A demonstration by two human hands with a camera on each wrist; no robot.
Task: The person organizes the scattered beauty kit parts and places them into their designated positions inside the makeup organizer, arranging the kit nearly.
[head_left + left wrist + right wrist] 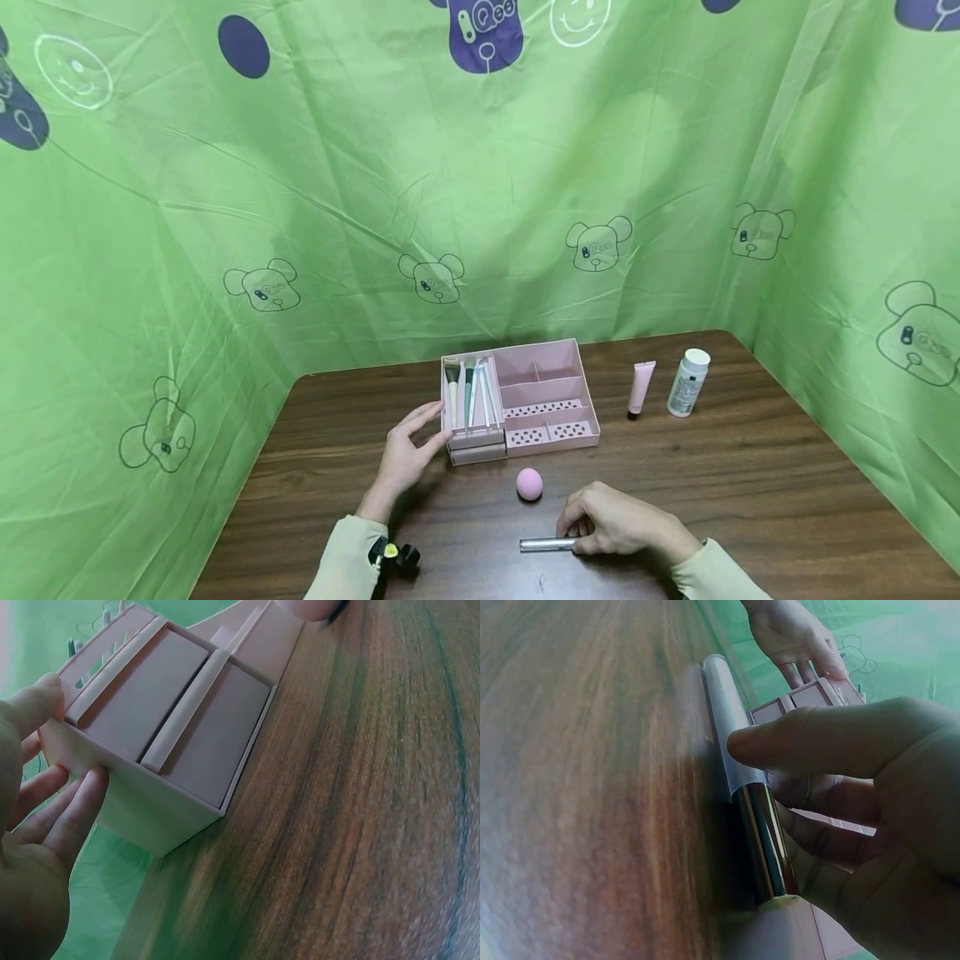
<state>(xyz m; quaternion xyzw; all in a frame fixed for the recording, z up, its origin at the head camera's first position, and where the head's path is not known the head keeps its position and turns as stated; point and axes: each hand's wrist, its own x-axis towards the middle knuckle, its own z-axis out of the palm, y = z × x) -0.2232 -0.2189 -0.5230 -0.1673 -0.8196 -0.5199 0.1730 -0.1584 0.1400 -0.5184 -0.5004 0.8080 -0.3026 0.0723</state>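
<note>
My left hand (405, 454) is at the left end of a pink makeup organizer (555, 447). In the left wrist view its thumb touches the front corner, while fairly straight fingers (75, 810) rest along the side wall. Two drawers (210, 739) show there, both pushed in. Several makeup brushes (471, 392) lie in the organizer's left top compartment. Near the table's front, my right hand (615, 521) pinches a slim silver cosmetic tube (546, 544) between thumb and fingers. One end of this tube is shiny and mirror-like (765, 844) in the right wrist view. It lies low, at or just above the tabletop.
A round pink makeup sponge (528, 484) sits between the organizer and my right hand. Right of the organizer stand a pink squeeze tube (640, 389) with a dark cap and a white-capped bottle (687, 383). Green curtain (517, 183) surrounds the wooden table (757, 467).
</note>
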